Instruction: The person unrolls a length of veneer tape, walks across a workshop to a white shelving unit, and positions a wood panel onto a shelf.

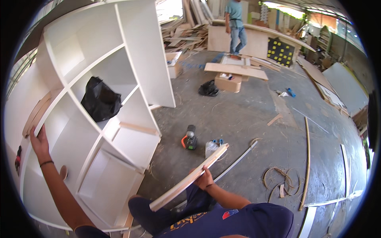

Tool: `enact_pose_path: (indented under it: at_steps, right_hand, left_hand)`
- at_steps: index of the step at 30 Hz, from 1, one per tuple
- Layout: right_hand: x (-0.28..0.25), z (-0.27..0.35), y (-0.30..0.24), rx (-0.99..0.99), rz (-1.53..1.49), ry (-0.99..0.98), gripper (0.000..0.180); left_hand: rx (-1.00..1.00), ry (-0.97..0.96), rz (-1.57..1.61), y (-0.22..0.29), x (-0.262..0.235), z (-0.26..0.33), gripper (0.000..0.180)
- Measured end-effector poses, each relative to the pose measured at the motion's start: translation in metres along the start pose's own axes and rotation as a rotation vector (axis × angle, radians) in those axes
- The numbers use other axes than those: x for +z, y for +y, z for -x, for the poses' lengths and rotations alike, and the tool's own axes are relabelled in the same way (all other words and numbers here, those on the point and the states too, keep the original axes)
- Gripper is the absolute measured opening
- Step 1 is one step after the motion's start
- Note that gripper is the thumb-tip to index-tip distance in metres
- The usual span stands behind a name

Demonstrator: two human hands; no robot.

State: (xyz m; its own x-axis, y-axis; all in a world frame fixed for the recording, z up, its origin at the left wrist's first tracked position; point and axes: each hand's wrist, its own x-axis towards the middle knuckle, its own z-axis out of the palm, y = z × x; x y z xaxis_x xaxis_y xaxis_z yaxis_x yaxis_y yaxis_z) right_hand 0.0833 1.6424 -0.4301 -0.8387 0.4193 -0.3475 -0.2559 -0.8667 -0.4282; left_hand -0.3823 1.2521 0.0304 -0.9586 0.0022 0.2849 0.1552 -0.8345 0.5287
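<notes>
White board [189,178] held by one hand beside a white shelf unit [91,119].

Taking the shelf unit as landmark and going left to right: the left hand [39,142] rests on its far-left upright edge, fingers curled over that edge and pressed on it. A black bag [101,99] sits in one of its middle compartments. Just right of the unit's lower corner, the right hand [204,178] grips the long white board at mid-length, fingers clamped around it, the board tilted with its far end raised above the floor [254,119]. Beyond that end, right of the unit, a power tool [190,138] stands on the floor. Well right, thin strips [306,162] lie scattered.
</notes>
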Motion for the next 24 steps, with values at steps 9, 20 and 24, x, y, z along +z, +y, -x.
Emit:
enact_pose_path:
  at_steps: [9,20,24]
  right_hand:
    - [-0.008,0.021,-0.008,0.086,-0.032,-0.042,0.061]
    - [-0.003,0.049,-0.008,0.050,-0.038,-0.159,0.062]
    - [-0.006,0.039,-0.008,0.055,-0.036,-0.133,0.062]
  left_hand:
    - [-0.576,0.105,-0.971,-0.229,-0.114,0.206,0.061]
    - [-0.044,0.113,-0.447,-0.181,-0.196,0.146,0.037]
    - [-0.072,0.064,-0.383,-0.178,-0.204,0.144,0.029]
